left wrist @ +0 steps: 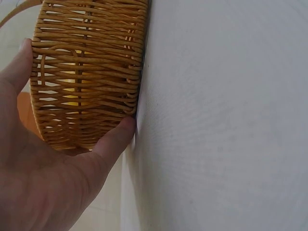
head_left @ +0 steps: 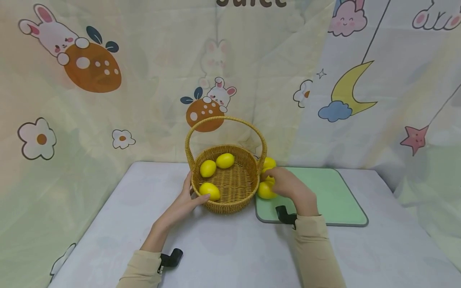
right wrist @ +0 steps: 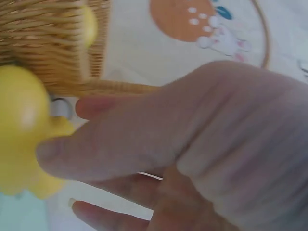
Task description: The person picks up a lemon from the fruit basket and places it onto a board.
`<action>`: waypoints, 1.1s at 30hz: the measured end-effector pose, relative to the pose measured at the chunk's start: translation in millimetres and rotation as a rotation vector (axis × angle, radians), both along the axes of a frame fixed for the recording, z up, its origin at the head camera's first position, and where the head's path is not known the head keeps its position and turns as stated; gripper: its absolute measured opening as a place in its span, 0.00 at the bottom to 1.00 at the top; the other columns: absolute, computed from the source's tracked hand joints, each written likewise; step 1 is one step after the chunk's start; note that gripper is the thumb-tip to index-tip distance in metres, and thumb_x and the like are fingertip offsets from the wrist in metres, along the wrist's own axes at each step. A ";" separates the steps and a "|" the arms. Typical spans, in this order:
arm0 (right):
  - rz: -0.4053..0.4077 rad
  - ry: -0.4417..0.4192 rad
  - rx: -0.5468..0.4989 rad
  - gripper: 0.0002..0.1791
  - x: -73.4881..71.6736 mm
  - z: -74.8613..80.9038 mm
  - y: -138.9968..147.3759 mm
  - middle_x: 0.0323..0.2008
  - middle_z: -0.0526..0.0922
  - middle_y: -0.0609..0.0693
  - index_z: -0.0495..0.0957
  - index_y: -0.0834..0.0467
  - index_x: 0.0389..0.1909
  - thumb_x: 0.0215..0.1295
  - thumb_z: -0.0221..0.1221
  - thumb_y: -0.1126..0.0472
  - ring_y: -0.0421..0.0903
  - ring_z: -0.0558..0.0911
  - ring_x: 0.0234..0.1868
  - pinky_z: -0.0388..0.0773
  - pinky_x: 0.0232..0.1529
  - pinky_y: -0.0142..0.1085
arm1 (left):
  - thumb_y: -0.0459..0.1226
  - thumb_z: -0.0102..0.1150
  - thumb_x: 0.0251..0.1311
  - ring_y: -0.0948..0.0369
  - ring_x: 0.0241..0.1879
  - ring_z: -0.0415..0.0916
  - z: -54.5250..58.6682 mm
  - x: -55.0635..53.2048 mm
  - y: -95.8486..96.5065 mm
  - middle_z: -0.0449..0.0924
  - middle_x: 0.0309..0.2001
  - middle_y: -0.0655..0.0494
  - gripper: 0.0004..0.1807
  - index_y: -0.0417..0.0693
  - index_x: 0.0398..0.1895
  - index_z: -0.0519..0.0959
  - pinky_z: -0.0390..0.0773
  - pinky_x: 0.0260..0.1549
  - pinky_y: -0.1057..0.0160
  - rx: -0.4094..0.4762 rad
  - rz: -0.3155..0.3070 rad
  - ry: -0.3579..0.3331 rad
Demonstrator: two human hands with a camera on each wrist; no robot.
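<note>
A wicker basket [head_left: 227,206] with a tall arched handle stands on the table, holding three yellow lemons, one of them [head_left: 225,160] near its back wall. My left hand [head_left: 183,202] grips the basket's left side, thumb over the rim; in the left wrist view a fingertip [left wrist: 126,126] reaches down to its base. Right of the basket, several more lemons [head_left: 266,190] lie bunched together. Over them is my right hand [head_left: 286,184], partly hiding them. In the right wrist view its thumb [right wrist: 55,154] overlaps a lemon [right wrist: 19,110] while the other fingers stay spread.
A green cutting board [head_left: 324,200] with a dark edge lies on the right of the white-covered table [head_left: 223,256], under the loose lemons. A printed cloth [head_left: 151,80] with rabbits and flowers hangs behind the table.
</note>
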State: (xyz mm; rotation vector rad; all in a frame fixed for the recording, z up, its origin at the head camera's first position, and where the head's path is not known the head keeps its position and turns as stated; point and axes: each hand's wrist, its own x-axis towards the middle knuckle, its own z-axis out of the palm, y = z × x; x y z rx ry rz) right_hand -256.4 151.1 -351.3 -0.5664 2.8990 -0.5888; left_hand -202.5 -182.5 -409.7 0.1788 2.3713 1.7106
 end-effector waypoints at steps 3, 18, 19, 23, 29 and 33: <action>-0.016 0.006 -0.001 0.28 7.3 10.6 0.8 0.61 0.79 0.61 0.79 0.62 0.58 0.54 0.52 0.77 0.57 0.76 0.56 0.74 0.59 0.52 | 0.51 0.63 0.63 0.44 0.80 0.33 -5.2 -3.2 -1.0 0.21 0.81 0.58 0.60 0.65 0.79 0.23 0.42 0.72 0.30 0.006 0.000 0.003; 0.151 0.245 -0.188 0.28 33.0 38.6 -30.3 0.65 0.76 0.54 0.75 0.56 0.64 0.61 0.64 0.70 0.55 0.74 0.67 0.74 0.65 0.51 | 0.53 0.63 0.63 0.43 0.80 0.32 -17.8 -10.8 -1.5 0.20 0.80 0.61 0.60 0.70 0.78 0.22 0.42 0.72 0.30 -0.001 0.013 0.004; 0.162 0.246 -0.205 0.28 32.2 37.3 -33.8 0.65 0.76 0.54 0.75 0.55 0.64 0.61 0.64 0.70 0.55 0.73 0.68 0.73 0.66 0.51 | 0.53 0.63 0.63 0.43 0.80 0.32 -15.7 -9.8 -1.4 0.20 0.80 0.60 0.60 0.69 0.78 0.22 0.42 0.72 0.30 0.001 0.012 -0.001; 0.220 0.237 -0.246 0.27 26.9 27.7 -49.2 0.62 0.78 0.50 0.76 0.55 0.63 0.62 0.63 0.70 0.50 0.75 0.65 0.76 0.63 0.47 | 0.53 0.63 0.63 0.43 0.80 0.32 -16.4 -9.8 -1.8 0.21 0.80 0.61 0.60 0.71 0.77 0.22 0.43 0.71 0.29 -0.005 0.016 0.002; 0.294 0.177 -0.229 0.28 17.8 7.4 -72.1 0.60 0.78 0.49 0.75 0.55 0.63 0.61 0.64 0.70 0.47 0.78 0.59 0.80 0.58 0.43 | 0.58 0.62 0.61 0.44 0.80 0.34 -31.5 -15.5 -5.1 0.22 0.80 0.65 0.58 0.81 0.75 0.23 0.45 0.71 0.29 -0.025 0.032 0.040; 0.314 0.144 -0.215 0.28 11.4 -6.9 -82.4 0.63 0.77 0.49 0.75 0.54 0.64 0.62 0.65 0.68 0.47 0.76 0.63 0.78 0.60 0.43 | 0.58 0.63 0.61 0.44 0.80 0.34 -34.7 -16.5 -5.2 0.23 0.80 0.67 0.58 0.83 0.75 0.24 0.44 0.71 0.28 -0.009 0.025 0.060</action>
